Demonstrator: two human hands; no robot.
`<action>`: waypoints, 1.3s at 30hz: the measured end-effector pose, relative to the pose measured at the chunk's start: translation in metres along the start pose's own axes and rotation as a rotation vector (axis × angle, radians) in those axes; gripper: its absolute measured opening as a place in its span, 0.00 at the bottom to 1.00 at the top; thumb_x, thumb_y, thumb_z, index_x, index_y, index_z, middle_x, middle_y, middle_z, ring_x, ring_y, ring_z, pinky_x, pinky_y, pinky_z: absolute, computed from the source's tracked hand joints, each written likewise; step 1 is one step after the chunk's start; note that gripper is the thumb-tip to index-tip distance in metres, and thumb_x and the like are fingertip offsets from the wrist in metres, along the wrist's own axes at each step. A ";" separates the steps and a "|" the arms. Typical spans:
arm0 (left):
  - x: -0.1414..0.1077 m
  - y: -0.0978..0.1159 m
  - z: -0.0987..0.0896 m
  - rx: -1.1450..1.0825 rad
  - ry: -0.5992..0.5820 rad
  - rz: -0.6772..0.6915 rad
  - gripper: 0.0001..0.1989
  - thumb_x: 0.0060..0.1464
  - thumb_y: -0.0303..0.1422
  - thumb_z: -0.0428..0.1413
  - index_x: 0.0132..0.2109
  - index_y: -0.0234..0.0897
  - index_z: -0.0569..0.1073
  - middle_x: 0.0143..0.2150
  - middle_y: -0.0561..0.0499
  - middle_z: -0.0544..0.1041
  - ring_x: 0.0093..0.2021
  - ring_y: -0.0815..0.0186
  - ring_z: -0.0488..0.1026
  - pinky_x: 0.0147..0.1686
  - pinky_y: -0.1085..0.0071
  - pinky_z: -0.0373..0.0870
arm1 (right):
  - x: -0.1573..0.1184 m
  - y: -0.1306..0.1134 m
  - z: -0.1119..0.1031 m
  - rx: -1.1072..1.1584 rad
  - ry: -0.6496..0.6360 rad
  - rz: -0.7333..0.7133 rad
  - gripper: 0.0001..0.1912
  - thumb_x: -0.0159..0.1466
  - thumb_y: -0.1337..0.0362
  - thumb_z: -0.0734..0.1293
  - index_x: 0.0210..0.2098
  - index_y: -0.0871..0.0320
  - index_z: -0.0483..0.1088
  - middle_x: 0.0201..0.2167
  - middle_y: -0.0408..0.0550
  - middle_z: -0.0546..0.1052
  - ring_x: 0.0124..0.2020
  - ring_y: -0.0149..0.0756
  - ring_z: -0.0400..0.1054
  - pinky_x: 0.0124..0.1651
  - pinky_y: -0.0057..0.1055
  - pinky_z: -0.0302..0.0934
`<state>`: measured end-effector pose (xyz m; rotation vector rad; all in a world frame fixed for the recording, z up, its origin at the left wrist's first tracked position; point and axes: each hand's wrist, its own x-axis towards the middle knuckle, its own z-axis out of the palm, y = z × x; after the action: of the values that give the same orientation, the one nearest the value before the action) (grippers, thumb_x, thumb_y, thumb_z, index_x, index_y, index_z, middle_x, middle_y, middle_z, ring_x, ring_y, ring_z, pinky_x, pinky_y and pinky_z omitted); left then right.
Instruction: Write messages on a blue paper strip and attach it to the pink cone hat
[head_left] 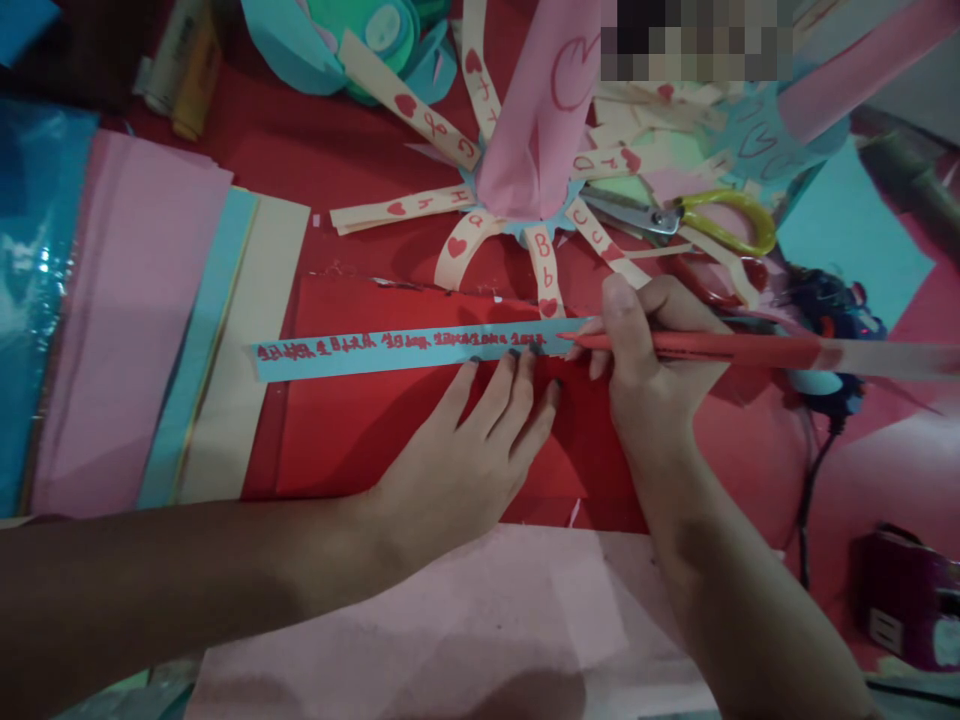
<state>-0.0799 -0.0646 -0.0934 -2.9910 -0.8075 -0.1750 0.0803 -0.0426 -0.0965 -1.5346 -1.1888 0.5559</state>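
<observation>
A blue paper strip (360, 355) with a line of red handwriting lies across a red sheet (337, 430). My left hand (487, 430) rests flat below the strip, its spread fingertips on the lower edge. In my right hand (660, 350) is a red pen (750, 350), its tip touching the strip near the right end of the writing. Just beyond the strip stands a pink paper tube (532, 120) on a blue base, with cream strips (454, 245) bearing letters and red hearts fanning out around it.
Scissors with yellow handles (727, 222) lie at the right, near a dark tool with a cord (832, 390). Coloured paper sheets (142, 300) are stacked at the left. A purple object (904, 595) sits at the lower right. Another pink tube (855, 75) stands at the back right.
</observation>
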 end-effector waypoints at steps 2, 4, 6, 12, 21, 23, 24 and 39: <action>0.000 0.000 0.000 0.003 0.004 -0.007 0.26 0.56 0.34 0.48 0.59 0.25 0.61 0.59 0.33 0.65 0.59 0.49 0.62 0.54 0.55 0.63 | 0.000 0.000 0.000 0.017 -0.020 -0.009 0.17 0.60 0.57 0.64 0.18 0.57 0.62 0.11 0.34 0.64 0.14 0.23 0.59 0.19 0.26 0.55; -0.001 0.000 0.000 0.012 0.014 -0.017 0.26 0.56 0.34 0.48 0.59 0.25 0.62 0.59 0.33 0.65 0.59 0.50 0.63 0.53 0.54 0.63 | -0.001 -0.001 0.000 0.029 -0.043 -0.006 0.16 0.60 0.57 0.64 0.19 0.57 0.63 0.12 0.35 0.65 0.13 0.23 0.59 0.19 0.25 0.55; -0.001 0.001 0.000 0.026 0.020 -0.024 0.25 0.56 0.34 0.48 0.59 0.25 0.62 0.59 0.33 0.65 0.58 0.50 0.63 0.53 0.54 0.64 | 0.000 -0.001 -0.001 0.024 -0.055 -0.001 0.16 0.60 0.57 0.64 0.19 0.57 0.64 0.12 0.35 0.65 0.13 0.23 0.59 0.18 0.25 0.53; -0.001 0.001 0.001 0.043 0.027 -0.032 0.25 0.56 0.34 0.48 0.58 0.26 0.63 0.58 0.33 0.66 0.58 0.49 0.64 0.53 0.52 0.64 | 0.001 0.000 -0.003 -0.015 -0.117 0.003 0.17 0.61 0.56 0.63 0.19 0.56 0.65 0.13 0.37 0.66 0.15 0.24 0.60 0.20 0.26 0.55; -0.001 0.001 0.001 0.037 0.037 -0.016 0.24 0.56 0.33 0.48 0.58 0.25 0.64 0.57 0.32 0.67 0.58 0.49 0.64 0.52 0.52 0.64 | 0.002 -0.001 -0.004 -0.058 -0.174 0.065 0.18 0.60 0.57 0.64 0.17 0.57 0.63 0.13 0.36 0.63 0.14 0.23 0.55 0.20 0.27 0.53; 0.000 0.001 0.002 0.041 0.040 -0.010 0.24 0.56 0.33 0.48 0.58 0.25 0.64 0.57 0.32 0.67 0.58 0.48 0.64 0.52 0.52 0.64 | 0.003 -0.002 -0.002 -0.056 -0.130 0.088 0.19 0.60 0.57 0.64 0.16 0.57 0.61 0.12 0.36 0.63 0.14 0.23 0.56 0.20 0.26 0.54; -0.001 0.000 0.002 0.043 0.041 -0.008 0.24 0.56 0.33 0.48 0.58 0.24 0.63 0.57 0.31 0.67 0.58 0.48 0.64 0.52 0.53 0.64 | 0.003 -0.002 -0.002 -0.049 -0.116 0.096 0.19 0.60 0.57 0.65 0.16 0.57 0.60 0.12 0.36 0.63 0.14 0.23 0.56 0.20 0.26 0.54; -0.001 0.000 0.000 0.046 0.039 0.015 0.24 0.56 0.32 0.47 0.58 0.23 0.63 0.56 0.31 0.68 0.56 0.47 0.65 0.52 0.52 0.66 | 0.005 0.004 0.000 -0.019 -0.107 0.078 0.19 0.58 0.54 0.65 0.18 0.55 0.57 0.10 0.34 0.62 0.14 0.25 0.61 0.18 0.24 0.56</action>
<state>-0.0811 -0.0648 -0.0938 -2.9404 -0.7737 -0.2104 0.0837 -0.0377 -0.0993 -1.5892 -1.2215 0.6877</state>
